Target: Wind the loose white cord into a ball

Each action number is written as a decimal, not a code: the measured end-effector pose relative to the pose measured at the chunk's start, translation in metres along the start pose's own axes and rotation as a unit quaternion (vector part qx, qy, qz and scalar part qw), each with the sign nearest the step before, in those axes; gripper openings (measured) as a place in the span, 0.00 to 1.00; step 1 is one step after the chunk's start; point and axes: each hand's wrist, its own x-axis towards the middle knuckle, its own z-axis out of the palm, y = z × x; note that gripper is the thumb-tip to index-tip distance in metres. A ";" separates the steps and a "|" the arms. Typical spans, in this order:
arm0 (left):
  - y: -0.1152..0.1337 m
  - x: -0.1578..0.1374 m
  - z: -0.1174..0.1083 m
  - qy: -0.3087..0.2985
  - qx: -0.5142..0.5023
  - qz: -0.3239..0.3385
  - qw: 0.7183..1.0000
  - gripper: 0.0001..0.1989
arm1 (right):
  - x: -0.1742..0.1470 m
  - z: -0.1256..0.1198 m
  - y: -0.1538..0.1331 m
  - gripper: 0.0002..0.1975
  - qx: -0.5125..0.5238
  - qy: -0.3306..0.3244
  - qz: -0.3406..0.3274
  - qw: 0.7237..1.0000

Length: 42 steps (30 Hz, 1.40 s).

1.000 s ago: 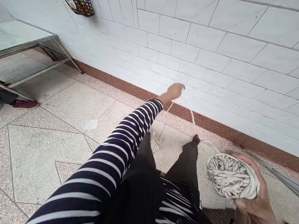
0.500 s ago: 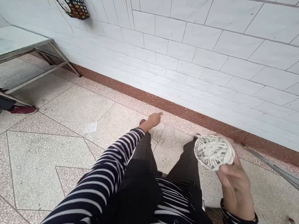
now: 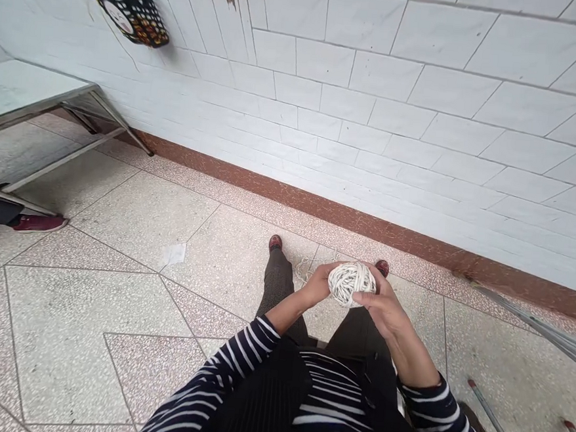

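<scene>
A round ball of off-white yarn (image 3: pixel 346 283), wound from thick strands, sits between my two hands above my knees. My right hand (image 3: pixel 385 306) grips it from the right, its thumb lying across the front. From the other side my left hand (image 3: pixel 317 286) is closed against the ball's left edge, with its fingertips hidden behind it. Some loose yarn (image 3: pixel 304 270) lies on the floor between my feet, partly covered by my left hand.
A black patterned bag (image 3: pixel 134 14) hangs on the white tiled wall (image 3: pixel 357 69). At left stands a metal-framed table (image 3: pixel 35 90), with another person's red shoe (image 3: pixel 41 223) below. White paper (image 3: pixel 173 254) lies on the floor. Metal poles (image 3: pixel 537 322) and red-tipped legs (image 3: pixel 489 411) are at right.
My right hand has brought the yarn ball leftward and in toward my middle. My left hand has moved right, from apart over the floor to the ball's side.
</scene>
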 end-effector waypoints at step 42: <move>0.007 -0.012 -0.046 -0.180 0.060 -0.017 0.982 0.18 | -0.007 -0.042 -0.053 0.34 0.130 0.082 -0.142 0.978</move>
